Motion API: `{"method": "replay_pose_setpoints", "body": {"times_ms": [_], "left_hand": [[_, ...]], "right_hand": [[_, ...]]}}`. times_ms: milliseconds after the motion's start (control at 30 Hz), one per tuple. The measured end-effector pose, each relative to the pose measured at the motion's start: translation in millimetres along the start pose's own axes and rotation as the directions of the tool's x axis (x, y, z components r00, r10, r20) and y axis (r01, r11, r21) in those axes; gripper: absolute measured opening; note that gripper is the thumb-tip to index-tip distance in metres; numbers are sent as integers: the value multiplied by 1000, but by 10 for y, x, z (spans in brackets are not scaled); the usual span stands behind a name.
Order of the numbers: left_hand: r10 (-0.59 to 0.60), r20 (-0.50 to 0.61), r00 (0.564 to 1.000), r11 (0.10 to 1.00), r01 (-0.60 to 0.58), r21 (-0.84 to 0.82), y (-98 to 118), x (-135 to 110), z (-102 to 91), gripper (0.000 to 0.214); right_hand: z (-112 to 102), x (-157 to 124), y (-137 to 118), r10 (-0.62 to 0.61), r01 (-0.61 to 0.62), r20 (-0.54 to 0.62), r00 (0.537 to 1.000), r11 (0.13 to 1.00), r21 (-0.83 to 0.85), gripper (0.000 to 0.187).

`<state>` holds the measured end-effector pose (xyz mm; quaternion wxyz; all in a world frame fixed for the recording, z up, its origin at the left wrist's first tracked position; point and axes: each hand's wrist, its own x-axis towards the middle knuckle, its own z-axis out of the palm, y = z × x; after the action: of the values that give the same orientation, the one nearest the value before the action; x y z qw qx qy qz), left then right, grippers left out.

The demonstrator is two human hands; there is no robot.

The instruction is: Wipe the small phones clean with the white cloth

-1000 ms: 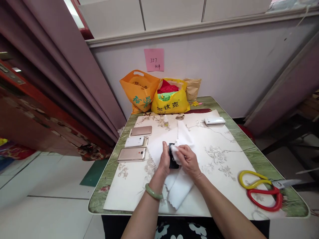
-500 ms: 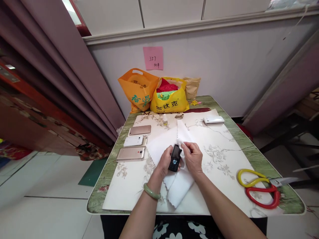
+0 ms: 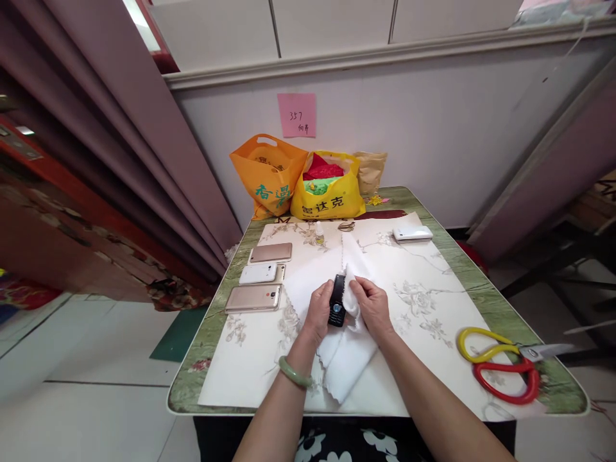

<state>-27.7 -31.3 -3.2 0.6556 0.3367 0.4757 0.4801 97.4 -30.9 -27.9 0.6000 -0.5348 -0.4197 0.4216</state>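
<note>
Over the middle of the table, my left hand (image 3: 319, 309) grips a black keypad mobile phone (image 3: 337, 308) by its left side, screen and keys facing up. My right hand (image 3: 373, 307) pinches a bunched part of a white cloth (image 3: 347, 366) against the phone's right edge. The cloth has zigzag edges, and the rest of it drapes below and spreads out under both hands. Part of the phone's right side is hidden behind the folded cloth.
Several phones, one a gold phone (image 3: 253, 298), lie at the left. A white phone (image 3: 412, 234) is at back right, scissors (image 3: 517, 362) at front right. A small bottle (image 3: 319, 233) stands behind the hands, before an orange bag (image 3: 269, 176) and a yellow bag (image 3: 328, 196).
My right hand and the bunched cloth have shifted slightly along the phone's right edge. The phone is turned a little more upright in my left hand.
</note>
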Motion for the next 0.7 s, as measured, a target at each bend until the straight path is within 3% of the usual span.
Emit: {"method": "replay_pose_setpoints", "body": {"times_ms": [133, 233, 367, 567, 700], "left_hand": [[235, -46, 971, 968, -229, 104, -56, 35, 35, 40], [340, -38, 939, 921, -325, 213, -63, 55, 81, 39], [393, -75, 916, 897, -364, 252, -51, 130, 178, 38], [473, -283, 834, 880, -434, 192, 65, 383, 311, 37], [451, -372, 811, 892, -424, 157, 80, 450, 331, 36]], "right_hand": [[1, 23, 19, 65, -64, -12, 998, 995, 75, 40], [-6, 31, 22, 86, -88, 16, 996, 986, 140, 38], [-6, 23, 11, 90, -88, -9, 996, 983, 164, 37], [18, -23, -16, 22, -23, 92, 995, 1000, 9, 37], [28, -31, -2, 15, -14, 99, 995, 1000, -14, 37]]}}
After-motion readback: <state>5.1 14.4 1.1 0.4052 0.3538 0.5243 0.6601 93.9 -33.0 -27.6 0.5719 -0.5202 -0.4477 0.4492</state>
